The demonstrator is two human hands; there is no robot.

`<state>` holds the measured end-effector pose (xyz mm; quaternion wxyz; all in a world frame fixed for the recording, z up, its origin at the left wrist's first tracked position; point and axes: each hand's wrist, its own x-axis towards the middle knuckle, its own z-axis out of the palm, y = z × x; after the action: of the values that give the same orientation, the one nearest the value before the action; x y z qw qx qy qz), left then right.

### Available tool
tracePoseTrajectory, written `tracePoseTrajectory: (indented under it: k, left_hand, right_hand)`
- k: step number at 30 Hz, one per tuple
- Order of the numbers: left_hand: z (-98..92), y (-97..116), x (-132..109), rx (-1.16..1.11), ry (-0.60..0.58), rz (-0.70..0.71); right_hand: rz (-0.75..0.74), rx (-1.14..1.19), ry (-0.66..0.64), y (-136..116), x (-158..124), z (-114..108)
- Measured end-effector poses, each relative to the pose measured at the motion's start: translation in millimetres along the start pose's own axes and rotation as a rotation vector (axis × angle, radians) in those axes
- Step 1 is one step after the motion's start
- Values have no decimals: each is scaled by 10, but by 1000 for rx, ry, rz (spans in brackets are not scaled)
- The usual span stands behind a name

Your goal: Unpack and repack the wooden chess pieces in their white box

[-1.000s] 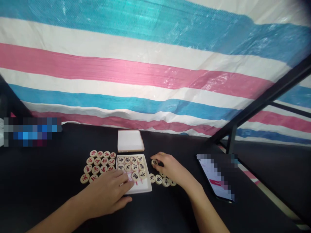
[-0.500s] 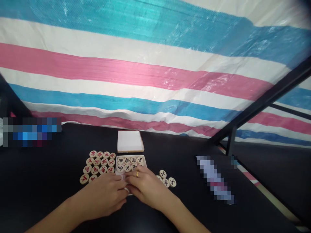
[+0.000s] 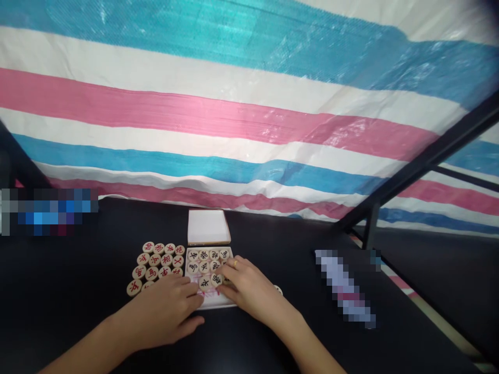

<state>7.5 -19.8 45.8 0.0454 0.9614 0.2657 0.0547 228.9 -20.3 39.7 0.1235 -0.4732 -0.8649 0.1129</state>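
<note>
The shallow white box [image 3: 195, 304] holds several Chinese chess pieces [image 3: 204, 255] with black characters, in rows with the third one partly covered. My left hand [image 3: 166, 311] rests at the box's lower left, fingertips over its edge, thumb held apart; I see nothing in it. My right hand [image 3: 249, 288] reaches over the box's right side. Its thumb and forefinger close around a Chinese chess piece in the third row, mostly hidden by the fingers. Left of the box stand rows of red-character pieces [image 3: 155, 259], the nearest ones partly behind my left hand.
Behind the box lies its open lid [image 3: 208, 227], white inside. A loose piece [image 3: 278, 290] peeks out beyond my right hand on the black table [image 3: 280, 249]. Blurred items sit at far left [image 3: 54, 212] and right [image 3: 345, 291]. A striped sheet [image 3: 218, 114] hangs behind.
My hands have parted: the right moved rightward over the box, the left stayed near its left edge. Pieces in the third row now show, and my right hand covers most loose pieces.
</note>
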Motion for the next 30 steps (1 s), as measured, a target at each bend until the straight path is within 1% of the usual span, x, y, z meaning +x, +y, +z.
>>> tracePoseTrajectory:
  k: [4, 7, 9, 12, 13, 17, 21, 24, 28, 30]
  left_hand:
    - [-2, -7, 3, 6, -5, -18]
    - [-14, -1, 5, 7, -13, -11]
    - [-24, 3, 9, 5, -16, -6]
    - [-29, 0, 15, 15, -20, -8]
    - [-27, -4, 15, 19, -22, -9]
    - [-4, -17, 14, 39, -7, -15]
    - [18, -22, 9, 51, 9, -18]
    - [8, -21, 11, 77, 51, 7]
    - [-47, 4, 17, 86, 92, 74]
    - [-63, 27, 13, 87, 117, 124]
  right_hand:
    - [54, 56, 63, 102, -32, -110]
    - [177, 65, 123, 275, -83, -220]
    - [260, 82, 81, 391, -118, -276]
    - [326, 147, -51, 501, -152, -318]
    - [336, 167, -71, 520, -160, -324]
    - [407, 214, -78, 571, -212, -350]
    - [532, 297, -166, 622, -274, -382]
    - [552, 259, -173, 628, -264, -374]
    - [525, 75, -82, 613, -199, -315]
    - [491, 47, -44, 617, -177, -278]
